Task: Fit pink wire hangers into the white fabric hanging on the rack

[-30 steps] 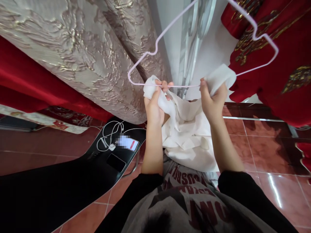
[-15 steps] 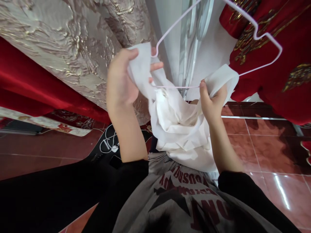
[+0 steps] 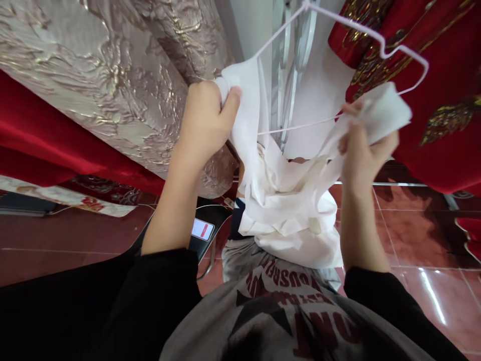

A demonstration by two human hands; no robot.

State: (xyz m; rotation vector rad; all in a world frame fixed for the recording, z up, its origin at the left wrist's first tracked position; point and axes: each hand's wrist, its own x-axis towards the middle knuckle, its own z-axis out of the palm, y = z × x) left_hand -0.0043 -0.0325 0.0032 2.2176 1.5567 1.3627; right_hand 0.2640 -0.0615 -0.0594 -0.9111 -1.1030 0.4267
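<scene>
A white garment (image 3: 291, 220) lies bunched over my lap, its upper part stretched up between both hands. My left hand (image 3: 210, 113) grips one shoulder of it, with the thumb pressed on the cloth. That shoulder covers the left end of a pale pink wire hanger (image 3: 351, 24). My right hand (image 3: 366, 145) pinches the other shoulder, which is folded back near the hanger's right end. The hanger's right arm sticks out bare above this fold. Its thin lower bar runs across the garment's neck opening. Some fingertips of my right hand are hidden by the cloth.
Shiny embossed beige fabric (image 3: 112, 75) hangs at the left, above red cloth (image 3: 67, 135). Red garments with gold trim (image 3: 421, 120) hang at the right. A lit phone (image 3: 203, 229) lies on a black seat (image 3: 218, 215). White metal bars (image 3: 289, 85) stand behind the hanger.
The left shoulder cloth now covers the hanger's left end, and my left hand has closed on it. My right hand has moved right and up with its cloth. The phone has come into view.
</scene>
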